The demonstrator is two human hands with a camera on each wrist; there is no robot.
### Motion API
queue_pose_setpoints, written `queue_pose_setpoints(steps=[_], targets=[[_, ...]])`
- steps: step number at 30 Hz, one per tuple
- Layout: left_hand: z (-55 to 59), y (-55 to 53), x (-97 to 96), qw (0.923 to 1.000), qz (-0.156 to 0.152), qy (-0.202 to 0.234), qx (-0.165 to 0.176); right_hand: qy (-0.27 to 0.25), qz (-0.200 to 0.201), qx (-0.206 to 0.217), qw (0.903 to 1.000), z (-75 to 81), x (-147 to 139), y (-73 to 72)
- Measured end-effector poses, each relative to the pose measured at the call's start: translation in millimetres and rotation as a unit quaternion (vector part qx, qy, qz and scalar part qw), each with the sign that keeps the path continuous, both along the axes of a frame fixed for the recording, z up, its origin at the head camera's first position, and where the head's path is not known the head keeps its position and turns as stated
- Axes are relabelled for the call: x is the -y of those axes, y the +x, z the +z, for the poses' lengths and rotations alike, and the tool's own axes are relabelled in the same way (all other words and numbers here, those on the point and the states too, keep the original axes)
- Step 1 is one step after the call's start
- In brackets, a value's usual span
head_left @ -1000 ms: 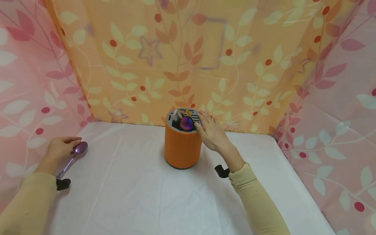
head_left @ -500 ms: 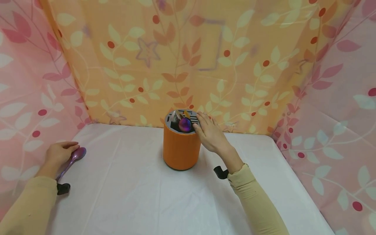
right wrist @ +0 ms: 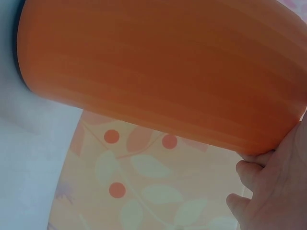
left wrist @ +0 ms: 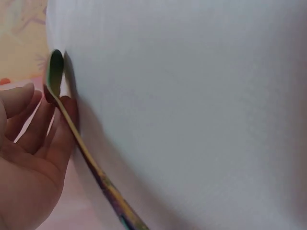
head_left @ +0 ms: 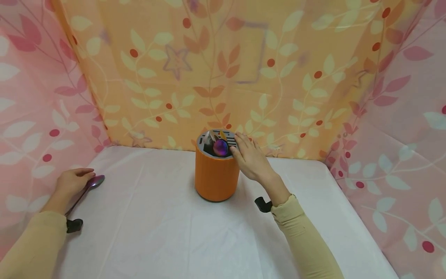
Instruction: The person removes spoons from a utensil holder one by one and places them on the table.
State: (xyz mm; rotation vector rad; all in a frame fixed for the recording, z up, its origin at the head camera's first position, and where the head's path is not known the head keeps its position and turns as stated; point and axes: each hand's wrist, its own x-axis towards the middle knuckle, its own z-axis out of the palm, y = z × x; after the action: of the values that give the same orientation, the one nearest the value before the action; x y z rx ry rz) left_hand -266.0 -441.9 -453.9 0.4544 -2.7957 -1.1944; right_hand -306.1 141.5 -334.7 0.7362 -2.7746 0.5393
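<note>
At the left of the table, my left hand (head_left: 72,182) holds a purple, shiny metal spoon (head_left: 96,181) by the neck, close to its bowl. The spoon's long handle (left wrist: 98,172) slants back toward the wrist in the left wrist view, and its shadow falls on the cloth beside it. An orange round utensil holder (head_left: 216,178) stands upright mid-table, its grey top slotted. My right hand (head_left: 251,158) rests at the holder's right rim, fingers fairly straight. Another purple spoon bowl (head_left: 220,147) and some other utensils stick up from the holder; their lower parts are hidden inside.
White cloth (head_left: 156,232) covers the table. An orange leaf-patterned curtain (head_left: 139,85) hangs along the back edge, with pink patterned curtains at both sides. Each wrist bears a black camera mount (head_left: 263,204).
My left hand has lowered slightly with the spoon, and the spoon's bowl has turned in its fingers. The right hand and the utensil holder stay in place.
</note>
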Motion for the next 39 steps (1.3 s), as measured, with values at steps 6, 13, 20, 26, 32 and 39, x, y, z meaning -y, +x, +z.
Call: queue_pose_setpoints(steps=[6, 13, 20, 26, 32, 39], targets=[[5.3, -1.3, -4.7, 0.9999, -0.012, -0.01, 0.005, 0.001, -0.002, 0.005, 1.0, 1.0, -0.3, 0.0], [27.4, -5.6, -33.0, 0.9961, -0.031, -0.025, -0.079, 0.002, 0.0, -0.002, 1.0, 0.8, -2.0, -0.5], [62.6, -5.5, -81.9, 0.982, -0.001, 0.012, -0.188, 0.0, 0.001, -0.008, 1.0, 0.4, -2.3, -0.8], [93.0, -0.5, -131.9, 0.9475, -0.04, 0.09, -0.304, -0.005, 0.004, -0.008, 0.9999, 0.5, -2.6, -1.0], [115.5, 7.7, -176.5, 0.9183, -0.081, 0.156, -0.355, -0.008, 0.005, -0.006, 0.9999, 0.7, -1.4, 0.1], [126.8, 18.7, -223.9, 0.8583, -0.168, 0.302, -0.379, -0.007, 0.006, -0.004, 1.0, -0.6, -0.6, -0.4]])
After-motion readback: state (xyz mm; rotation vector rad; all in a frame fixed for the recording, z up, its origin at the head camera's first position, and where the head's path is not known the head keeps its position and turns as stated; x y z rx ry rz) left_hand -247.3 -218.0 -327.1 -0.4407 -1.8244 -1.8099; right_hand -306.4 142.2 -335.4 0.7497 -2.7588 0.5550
